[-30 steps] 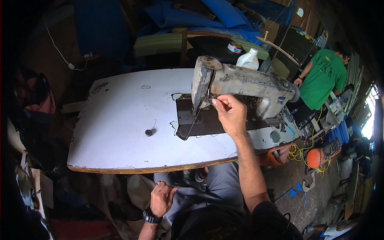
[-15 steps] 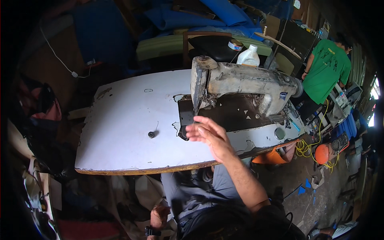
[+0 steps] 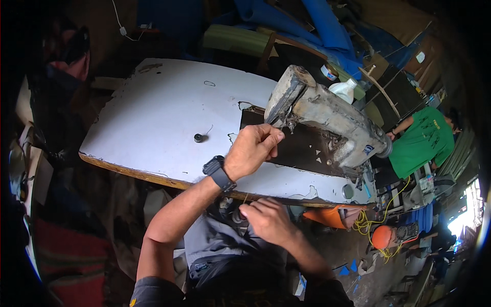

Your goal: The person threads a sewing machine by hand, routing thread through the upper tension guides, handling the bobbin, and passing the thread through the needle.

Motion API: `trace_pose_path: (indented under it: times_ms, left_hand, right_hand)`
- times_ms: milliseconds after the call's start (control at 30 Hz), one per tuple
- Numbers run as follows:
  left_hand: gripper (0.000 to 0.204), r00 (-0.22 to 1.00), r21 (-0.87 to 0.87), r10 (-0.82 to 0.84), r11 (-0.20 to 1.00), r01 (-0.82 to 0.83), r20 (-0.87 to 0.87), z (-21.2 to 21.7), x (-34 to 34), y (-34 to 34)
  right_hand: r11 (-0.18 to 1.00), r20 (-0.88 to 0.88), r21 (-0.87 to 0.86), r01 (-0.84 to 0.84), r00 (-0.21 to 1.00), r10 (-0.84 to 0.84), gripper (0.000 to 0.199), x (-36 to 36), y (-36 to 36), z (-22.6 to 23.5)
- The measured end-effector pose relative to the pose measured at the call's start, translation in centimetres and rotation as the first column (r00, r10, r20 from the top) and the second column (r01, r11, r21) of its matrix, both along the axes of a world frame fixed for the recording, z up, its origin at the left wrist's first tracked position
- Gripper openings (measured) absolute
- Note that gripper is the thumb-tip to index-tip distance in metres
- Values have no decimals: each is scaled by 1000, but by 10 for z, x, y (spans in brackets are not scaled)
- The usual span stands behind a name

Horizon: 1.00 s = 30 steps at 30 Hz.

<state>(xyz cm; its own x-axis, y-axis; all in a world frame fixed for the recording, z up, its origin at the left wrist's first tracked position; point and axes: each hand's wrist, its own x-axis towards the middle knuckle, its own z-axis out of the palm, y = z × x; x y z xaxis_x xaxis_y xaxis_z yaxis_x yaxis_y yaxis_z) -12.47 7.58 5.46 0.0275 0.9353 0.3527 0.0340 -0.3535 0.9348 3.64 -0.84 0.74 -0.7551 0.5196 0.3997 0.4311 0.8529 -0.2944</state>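
An old, worn sewing machine (image 3: 327,112) with chipped paint stands on a white table (image 3: 153,112). My left hand (image 3: 254,147), with a dark watch at the wrist, is raised over the table just below the needle end of the machine. Its thumb and fingers are pinched together; whatever lies between them is too small to make out. Lower, in front of the table edge and above my lap, my right hand (image 3: 269,221) is closed. A thin pale strand like thread shows at its thumb. A small black bobbin (image 3: 198,137) with a loose thread end sits on the tabletop.
Behind the machine are a white bottle (image 3: 343,90) and a small tin (image 3: 329,72). A round lid-like disc (image 3: 348,192) rests at the table's right end. Beyond it hang an orange bag (image 3: 327,217) and a yellow cord (image 3: 364,221). A person in green (image 3: 423,140) stands at right.
My left hand has come up from my lap to the needle end and pinched. My right hand has left the needle, dropped below the table edge and closed. The view has tilted.
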Motion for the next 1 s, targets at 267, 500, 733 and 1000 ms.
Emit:
trace_pose_path:
  times_ms: [267, 500, 733, 1000]
  left_hand:
    - [24, 971, 217, 136, 972, -93, -195, -18, 5, -29]
    - [22, 983, 15, 183, 983, -183, -12, -28, 16, 32]
    - [25, 987, -140, 85, 988, -66, 139, -30, 20, 50]
    - [19, 633, 139, -25, 982, -130, 774, -24, 18, 31]
  right_hand:
    - [953, 91, 303, 25, 994, -55, 32, 15, 87, 132]
    - [805, 395, 584, -106, 903, -168, 13, 10, 128, 168]
    - [698, 370, 711, -85, 889, -269, 10, -13, 146, 154]
    - [687, 381, 716, -125, 895, -233, 10, -13, 147, 161]
